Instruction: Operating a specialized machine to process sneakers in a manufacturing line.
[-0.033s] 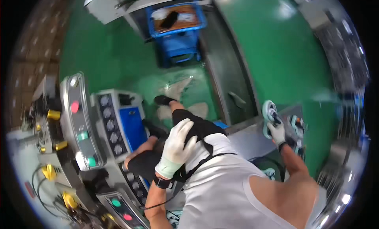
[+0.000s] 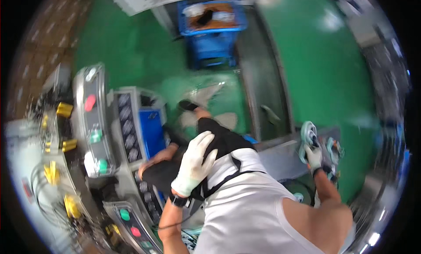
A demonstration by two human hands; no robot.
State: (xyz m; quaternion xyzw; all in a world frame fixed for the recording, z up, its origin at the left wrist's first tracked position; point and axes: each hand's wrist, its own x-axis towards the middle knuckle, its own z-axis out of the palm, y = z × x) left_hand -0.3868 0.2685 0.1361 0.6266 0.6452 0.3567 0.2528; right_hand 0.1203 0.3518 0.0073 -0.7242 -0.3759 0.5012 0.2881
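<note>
My left hand, in a white glove, hovers over my lap with its fingers stretched out and nothing in them. Out to the right, my gloved right hand has its fingers wrapped at a pale mint and white shoe with a dark opening. The hand partly covers that shoe, which is at the end of a grey metal bench. More pale shoes sit just to the right of the hand, partly hidden by it and blurred.
At left stand machine control panels with red and green buttons, a grey cabinet with round gauges and yellow-capped machine parts. A blue cart is ahead on the green floor, beside a dark floor channel.
The whole view has swung slightly, so the cart and shoes appear farther right. My right hand stays at the shoe; my left hand keeps its pose over my lap.
</note>
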